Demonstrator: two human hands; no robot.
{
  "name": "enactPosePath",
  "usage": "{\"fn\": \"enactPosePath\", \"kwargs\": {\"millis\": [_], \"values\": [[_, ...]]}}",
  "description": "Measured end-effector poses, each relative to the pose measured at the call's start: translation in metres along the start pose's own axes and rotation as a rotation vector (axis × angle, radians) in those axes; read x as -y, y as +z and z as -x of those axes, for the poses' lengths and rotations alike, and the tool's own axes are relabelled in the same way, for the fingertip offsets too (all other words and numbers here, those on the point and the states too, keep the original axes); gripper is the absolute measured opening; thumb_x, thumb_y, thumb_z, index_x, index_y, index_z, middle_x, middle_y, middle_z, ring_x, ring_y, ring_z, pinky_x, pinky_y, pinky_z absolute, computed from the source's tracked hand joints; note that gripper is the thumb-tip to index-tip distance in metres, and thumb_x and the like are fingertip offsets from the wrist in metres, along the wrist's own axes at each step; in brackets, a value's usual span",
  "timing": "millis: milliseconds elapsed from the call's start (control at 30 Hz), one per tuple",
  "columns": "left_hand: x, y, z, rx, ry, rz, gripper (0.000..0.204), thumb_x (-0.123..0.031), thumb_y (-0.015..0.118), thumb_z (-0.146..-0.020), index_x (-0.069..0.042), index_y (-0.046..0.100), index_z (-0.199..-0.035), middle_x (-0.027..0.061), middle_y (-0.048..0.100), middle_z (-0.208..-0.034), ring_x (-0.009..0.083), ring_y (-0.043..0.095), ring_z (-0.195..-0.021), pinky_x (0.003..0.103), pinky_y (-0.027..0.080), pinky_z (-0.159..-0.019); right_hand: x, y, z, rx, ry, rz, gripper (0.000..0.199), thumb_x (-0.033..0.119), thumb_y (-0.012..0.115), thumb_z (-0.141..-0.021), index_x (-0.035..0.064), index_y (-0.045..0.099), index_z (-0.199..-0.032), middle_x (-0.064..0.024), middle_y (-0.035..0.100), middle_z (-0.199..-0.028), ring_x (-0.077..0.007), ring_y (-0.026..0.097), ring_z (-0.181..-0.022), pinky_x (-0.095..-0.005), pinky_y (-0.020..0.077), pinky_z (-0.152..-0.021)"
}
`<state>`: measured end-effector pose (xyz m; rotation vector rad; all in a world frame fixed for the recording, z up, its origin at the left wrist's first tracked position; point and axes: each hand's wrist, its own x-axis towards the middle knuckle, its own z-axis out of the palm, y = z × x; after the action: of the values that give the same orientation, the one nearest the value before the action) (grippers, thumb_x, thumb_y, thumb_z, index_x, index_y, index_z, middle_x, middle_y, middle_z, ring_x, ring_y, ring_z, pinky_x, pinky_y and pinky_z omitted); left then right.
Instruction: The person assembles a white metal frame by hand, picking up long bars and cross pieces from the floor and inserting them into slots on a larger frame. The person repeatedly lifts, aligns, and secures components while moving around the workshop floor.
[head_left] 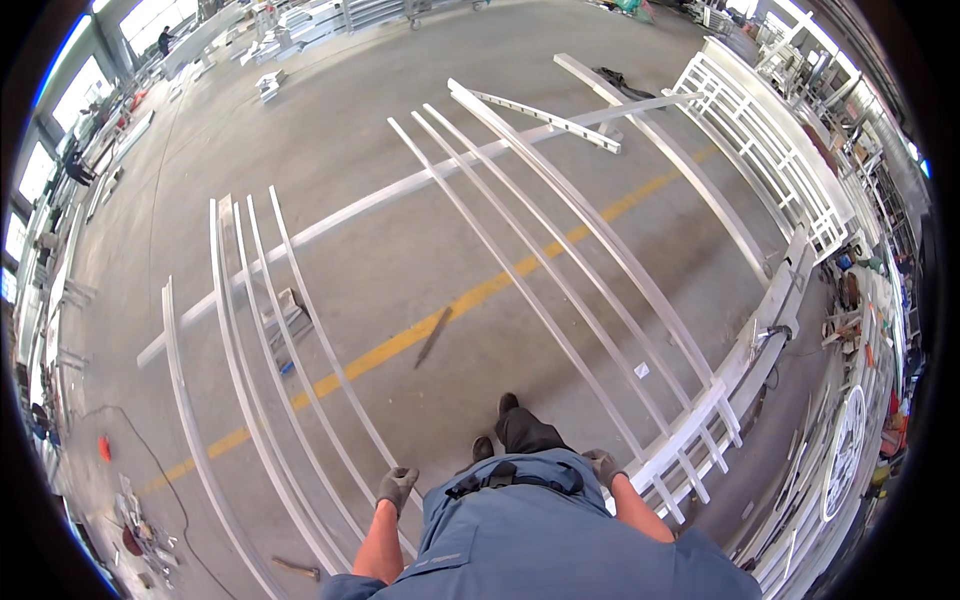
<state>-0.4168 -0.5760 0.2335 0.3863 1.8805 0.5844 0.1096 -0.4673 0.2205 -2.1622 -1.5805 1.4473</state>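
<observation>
My left hand (398,486), in a grey work glove, hangs at my left side with its fingers curled in. It overlaps a long white bar (318,320) in the picture; whether it touches the bar, or has anything in it, I cannot make out. At my right side is my right hand (604,466), gloved too, near the lower end of another long white bar (520,285); my clothing partly covers it and its fingers are not clear. Several such bars lie across a long white crossbeam (370,203). One foot is ahead of the other.
White beams (690,440) with short cross pieces stand close on my right. A white railing panel (770,140) stands farther right. A hammer (296,568) and a cable (165,475) lie on the left floor. A yellow line (480,297) crosses the floor ahead.
</observation>
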Motion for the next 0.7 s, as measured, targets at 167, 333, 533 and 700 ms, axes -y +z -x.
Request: {"fn": "enactPosePath", "kwargs": {"millis": [167,333,533,700], "values": [[-0.062,0.007,-0.007,-0.013,-0.056,0.005,0.06,-0.041,0.074,-0.088,0.005,0.067,-0.125,0.0198,0.071,-0.12,0.0296,0.067,-0.113,0.038,0.05,-0.101,0.037,-0.02,-0.079,0.159,0.12,0.222,0.039,0.037,0.068,-0.088,0.004,0.076,-0.106,-0.016,0.076,-0.102,-0.0252,0.071,-0.101,-0.0375,0.0537,-0.088],[-0.076,-0.009,-0.046,-0.1,-0.117,-0.113,0.065,-0.046,0.073,-0.086,0.005,0.066,-0.126,0.0218,0.07,-0.123,0.0313,0.067,-0.117,0.039,0.051,-0.1,0.102,-0.035,-0.191,0.265,0.076,0.212,0.035,0.032,0.067,-0.089,0.0041,0.077,-0.109,-0.0119,0.077,-0.099,-0.023,0.072,-0.097,-0.0377,0.0547,-0.086],[-0.178,-0.054,-0.056,-0.268,-0.156,0.099,0.065,-0.046,0.073,-0.086,0.005,0.066,-0.126,0.0207,0.071,-0.12,0.0305,0.067,-0.115,0.039,0.051,-0.099,0.271,-0.067,-0.329,0.344,-0.133,0.421,0.034,0.029,0.066,-0.09,0.0009,0.075,-0.108,-0.0092,0.077,-0.091,-0.0206,0.071,-0.087,-0.039,0.0562,-0.078],[-0.187,-0.072,-0.083,-0.345,-0.192,0.216,0.063,-0.045,0.072,-0.086,0.004,0.067,-0.125,0.0204,0.072,-0.119,0.0304,0.067,-0.114,0.039,0.051,-0.098,0.421,-0.066,-0.416,0.298,-0.221,0.285,0.039,0.029,0.067,-0.09,-0.0037,0.071,-0.11,-0.0105,0.074,-0.091,-0.018,0.069,-0.082,-0.0355,0.0559,-0.075]]}}
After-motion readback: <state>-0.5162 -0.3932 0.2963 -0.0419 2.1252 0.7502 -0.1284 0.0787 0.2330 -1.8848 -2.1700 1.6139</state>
